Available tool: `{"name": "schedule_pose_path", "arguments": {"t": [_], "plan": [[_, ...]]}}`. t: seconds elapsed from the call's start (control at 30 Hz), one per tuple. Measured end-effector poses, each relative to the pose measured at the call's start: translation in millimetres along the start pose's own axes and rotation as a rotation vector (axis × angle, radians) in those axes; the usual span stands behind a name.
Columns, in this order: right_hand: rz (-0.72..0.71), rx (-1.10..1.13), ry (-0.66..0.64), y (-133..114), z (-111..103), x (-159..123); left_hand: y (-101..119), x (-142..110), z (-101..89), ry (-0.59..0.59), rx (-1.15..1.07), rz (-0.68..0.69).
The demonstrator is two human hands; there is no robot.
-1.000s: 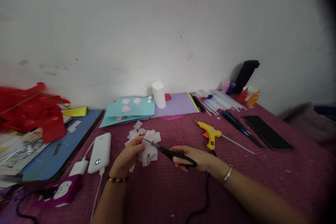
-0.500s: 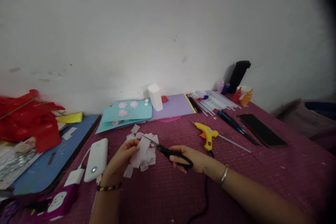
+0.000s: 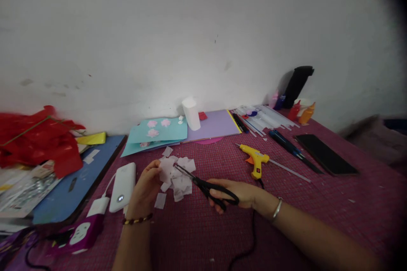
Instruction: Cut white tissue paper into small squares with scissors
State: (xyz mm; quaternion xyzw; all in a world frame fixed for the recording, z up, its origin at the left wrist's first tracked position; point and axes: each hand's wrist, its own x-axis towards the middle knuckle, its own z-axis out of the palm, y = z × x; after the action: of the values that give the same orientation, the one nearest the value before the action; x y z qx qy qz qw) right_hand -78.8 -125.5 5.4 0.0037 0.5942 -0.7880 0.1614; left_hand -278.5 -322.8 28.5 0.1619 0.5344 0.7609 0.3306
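Observation:
My left hand (image 3: pixel 145 190) is closed in a pinch on a piece of thin white paper (image 3: pixel 165 172). My right hand (image 3: pixel 237 194) grips black-handled scissors (image 3: pixel 203 184); their blades are parted and point up-left into the paper. Several small white paper squares (image 3: pixel 179 178) lie on the maroon cloth just beyond my hands. One loose scrap (image 3: pixel 160 200) lies beside my left wrist.
A white power bank (image 3: pixel 122 186) with its cable lies left of my left hand. A yellow glue gun (image 3: pixel 256 161), glue sticks, pens and a black phone (image 3: pixel 326 160) lie to the right. Coloured card sheets (image 3: pixel 178 129), a white roll (image 3: pixel 191 113) and red paper (image 3: pixel 38 139) are behind.
The paper in my left hand has dropped lower and a cut scrap now lies by my wrist. The scissor blades have opened wider. The camera shifted slightly.

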Motion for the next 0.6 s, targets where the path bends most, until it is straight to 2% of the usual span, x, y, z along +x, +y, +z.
{"name": "schedule_pose_path", "arguments": {"t": [0.13,0.3,0.6], "plan": [[-0.020,0.007,-0.044,2.9,-0.6,2.3,-3.9,-0.6,3.2,-0.046,0.004,-0.039],[-0.043,-0.017,-0.021,1.4,1.0,3.8,-13.9,2.4,8.1,-0.079,0.042,-0.100],[-0.040,-0.046,0.056,-3.2,4.3,5.1,-26.2,9.1,9.2,-0.052,0.065,-0.163]]}}
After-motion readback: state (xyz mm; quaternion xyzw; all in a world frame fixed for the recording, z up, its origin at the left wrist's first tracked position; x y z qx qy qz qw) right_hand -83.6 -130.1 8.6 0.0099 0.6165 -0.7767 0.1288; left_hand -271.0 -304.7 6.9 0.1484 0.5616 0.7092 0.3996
